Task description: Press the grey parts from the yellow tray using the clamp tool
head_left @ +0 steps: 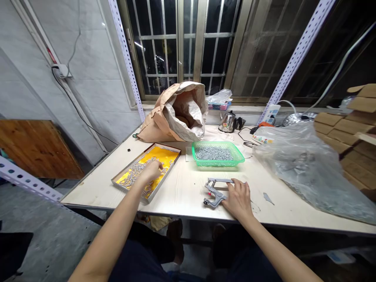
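My left hand (152, 171) is over a shallow tray (175, 154) lined with bright yellow, its fingers curled together at the small metal pieces. What they pinch, if anything, is too small to make out. Many silvery, pin-like pieces (131, 176) lie heaped in the tray's left and near part. On the table to the right, my right hand (239, 197) is closed round the handles of a grey hand press plier (216, 196), which has a coil spring and a small red part. The plier's jaws point left, and nothing can be made out between them.
A green plastic basket (217, 163) of small grey metal pieces stands behind the plier. Further back are a large open paper sack (158, 121) and a steel kettle (227, 122). A clear plastic bag (305, 168) covers the right side; a pointed grey scrap (268, 198) lies before it.
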The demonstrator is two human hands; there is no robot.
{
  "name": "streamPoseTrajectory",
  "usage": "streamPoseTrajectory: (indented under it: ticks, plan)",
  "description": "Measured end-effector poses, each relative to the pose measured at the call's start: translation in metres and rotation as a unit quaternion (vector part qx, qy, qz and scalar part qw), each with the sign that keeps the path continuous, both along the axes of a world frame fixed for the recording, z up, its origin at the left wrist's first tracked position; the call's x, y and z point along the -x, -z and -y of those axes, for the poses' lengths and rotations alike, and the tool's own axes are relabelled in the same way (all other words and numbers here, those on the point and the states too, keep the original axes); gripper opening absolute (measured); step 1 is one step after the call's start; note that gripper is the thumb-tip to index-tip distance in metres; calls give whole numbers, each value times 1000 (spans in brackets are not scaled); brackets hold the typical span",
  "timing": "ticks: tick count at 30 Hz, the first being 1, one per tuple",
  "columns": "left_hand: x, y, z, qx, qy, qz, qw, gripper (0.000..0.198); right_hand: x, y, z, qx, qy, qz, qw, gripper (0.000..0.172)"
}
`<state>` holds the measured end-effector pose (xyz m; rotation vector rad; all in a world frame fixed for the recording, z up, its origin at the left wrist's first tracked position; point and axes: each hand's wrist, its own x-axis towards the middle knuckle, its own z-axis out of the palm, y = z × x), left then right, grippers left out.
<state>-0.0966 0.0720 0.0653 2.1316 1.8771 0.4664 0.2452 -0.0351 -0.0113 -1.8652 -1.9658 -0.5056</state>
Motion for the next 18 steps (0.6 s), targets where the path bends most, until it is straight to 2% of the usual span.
streamPoseTrajectory:
  ticks: [2, 4, 7, 10, 12, 14, 16, 18]
  plan:
    - [25, 10, 3, 37, 22, -22, 999, 21, 0, 1, -1, 1, -7, 1, 1000, 42]
    - [34, 16, 6, 56, 38, -13, 998, 15, 1, 0, -2, 0, -13, 5, 1000, 40]
    - [26, 17, 15, 29, 18, 32, 999, 11, 3, -6, -3, -10, -21, 15, 1000, 41]
    - [2, 14, 33, -36, -11, 165, 986, 7, 9, -18, -4, -23, -20, 25, 999, 46]
    - [-23, 17, 48, -7, -12, 306, 952, 15, 15, -27, -6, -30, -17, 29, 999, 48]
    - [-53, 25, 64, 71, -18, 438, 896, 18, 22, -34, -8, -41, -21, 33, 998, 49]
    - [-82, 37, 76, 123, -34, 522, 843, 21, 29, -41, -11, -53, -28, 36, 998, 50]
    - [-104, 47, 84, 132, -42, 569, 810, 30, 36, -45, -12, -56, -34, 41, 997, 53]
